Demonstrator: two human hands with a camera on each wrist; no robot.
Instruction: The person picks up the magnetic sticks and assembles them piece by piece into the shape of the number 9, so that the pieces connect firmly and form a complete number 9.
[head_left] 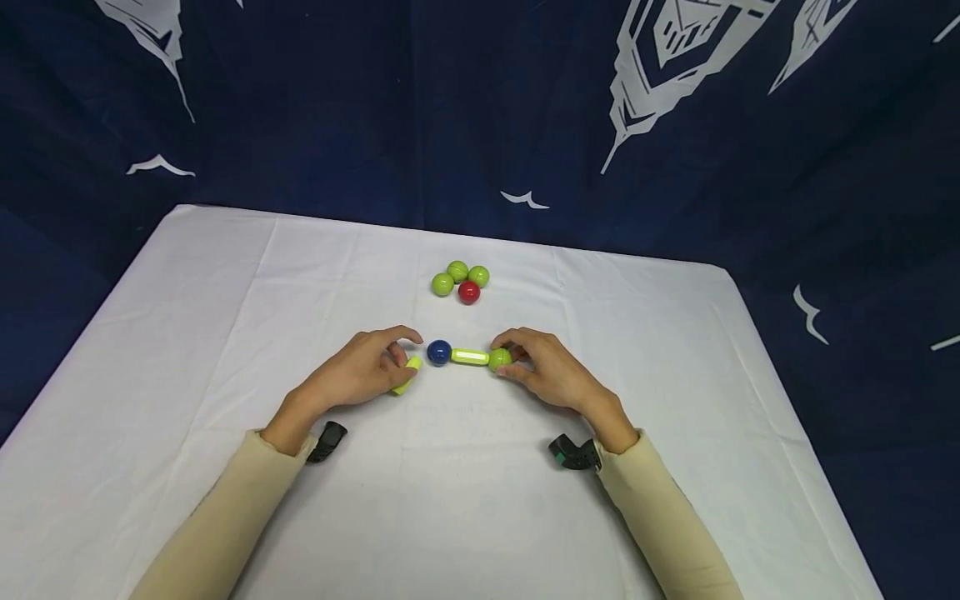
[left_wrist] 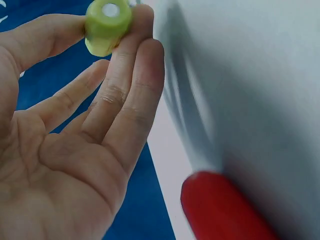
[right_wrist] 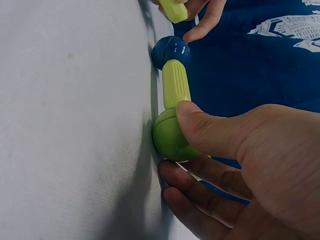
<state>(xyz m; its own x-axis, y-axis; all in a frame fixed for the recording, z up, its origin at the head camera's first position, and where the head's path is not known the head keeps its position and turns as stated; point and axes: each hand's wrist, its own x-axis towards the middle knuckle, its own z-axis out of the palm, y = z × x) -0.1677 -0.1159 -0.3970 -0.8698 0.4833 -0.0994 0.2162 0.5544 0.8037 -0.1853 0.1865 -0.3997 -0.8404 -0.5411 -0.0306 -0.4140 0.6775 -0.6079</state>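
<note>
My left hand (head_left: 358, 367) pinches a yellow-green rod (head_left: 407, 377) between thumb and fingers. In the left wrist view the rod's end (left_wrist: 110, 11) faces the camera, with a round silvery spot on it. Thumb and fingers of my right hand (head_left: 551, 369) grip a green ball (right_wrist: 171, 136). A second yellow-green rod (head_left: 470, 357), ribbed on one side, runs from this ball to a glossy blue ball (head_left: 439, 352), all in one line along the white cloth. My left index fingertip is close to the blue ball, and the held rod lies to its left.
Farther back on the white tablecloth (head_left: 480, 500) are several green balls (head_left: 442, 284) and a red ball (head_left: 468, 292), grouped together. A blurred red rounded shape (left_wrist: 220, 205) fills the lower right of the left wrist view. Behind the table hangs a dark blue printed curtain (head_left: 337, 108).
</note>
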